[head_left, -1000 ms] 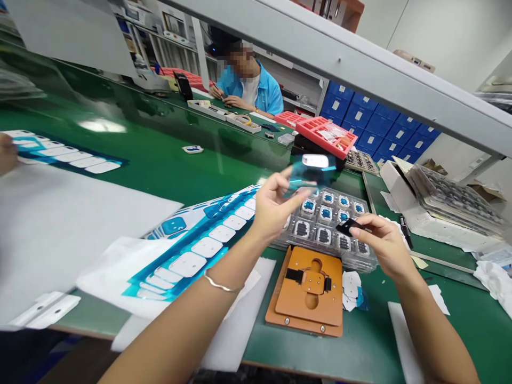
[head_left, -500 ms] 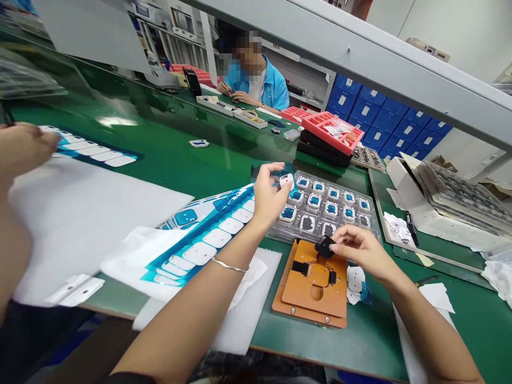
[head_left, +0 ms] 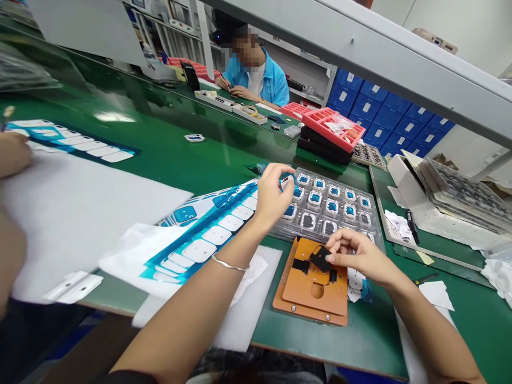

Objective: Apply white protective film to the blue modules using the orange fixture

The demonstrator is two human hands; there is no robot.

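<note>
My left hand (head_left: 274, 194) is closed in a pinch around a small white piece (head_left: 286, 181) with a dark slot, mostly hidden by the fingers. It is beside the left edge of a clear plastic tray (head_left: 316, 234) that carries rows of white-rimmed parts, many with blue film. Between the thumb and fingers of my right hand (head_left: 354, 250) is a thin black squarish plate (head_left: 320, 259), tilted above an orange fixture (head_left: 300, 301). Two black pads and a round hole show on the fixture. Left of my hands lies a blue sheet with white rounded stickers (head_left: 216, 236).
White stickers (head_left: 355, 285) lie right of the fixture. A white foam sheet (head_left: 88, 224) covers the left side, near another person's hand (head_left: 14, 154). Across the bench a person in blue (head_left: 276, 80) works. Red trays (head_left: 334, 128) and a white box (head_left: 440, 213) stand behind and right.
My right hand has brought the black plate slightly lower over the fixture, its flat face now turned more into view. My left hand's fingers have shifted around the white piece, covering more of it.
</note>
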